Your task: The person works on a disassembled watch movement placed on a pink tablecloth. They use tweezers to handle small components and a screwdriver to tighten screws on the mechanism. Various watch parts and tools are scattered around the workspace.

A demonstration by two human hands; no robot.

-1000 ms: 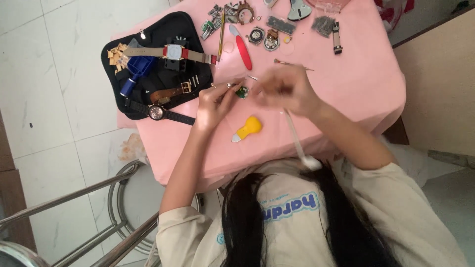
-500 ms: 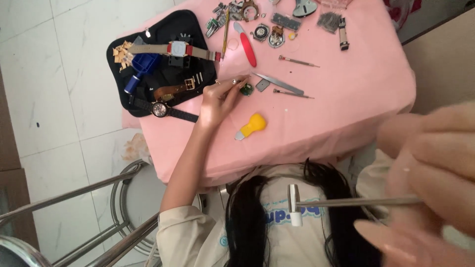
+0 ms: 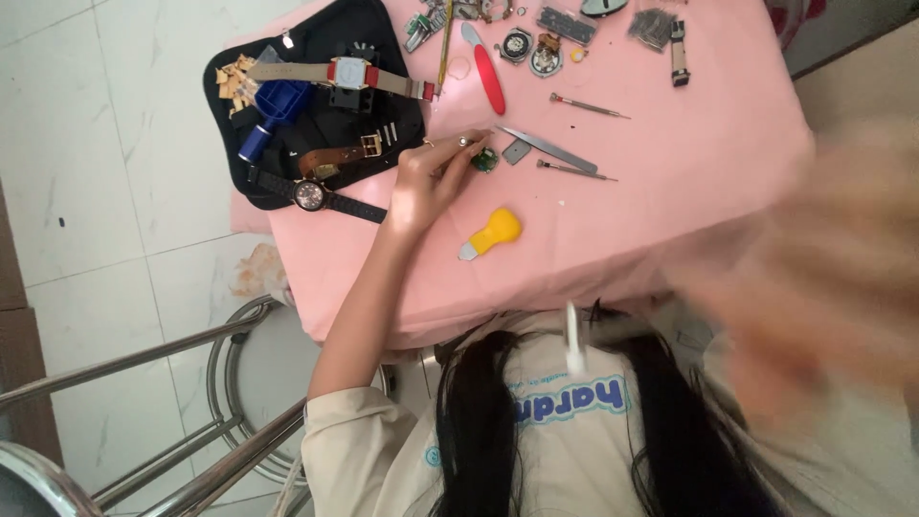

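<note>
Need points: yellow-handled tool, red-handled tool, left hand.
yellow-handled tool (image 3: 496, 231), head view, on the yellow grip.
red-handled tool (image 3: 489, 78), head view, mid red handle.
left hand (image 3: 428, 184), head view, back of the hand.

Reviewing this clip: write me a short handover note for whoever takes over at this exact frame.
Left hand: on the pink table, fingertips pinching something thin beside a small green watch part; grip looks closed, item too small to name.
Right hand: raised close to the camera, blurred; contents cannot be told.
Nearby: yellow case opener, tweezers, two small screwdrivers, red tool, watches on the black mat.
Done: watch parts laid out, disassembled.
Left: the green part sits loose on the table.
</note>
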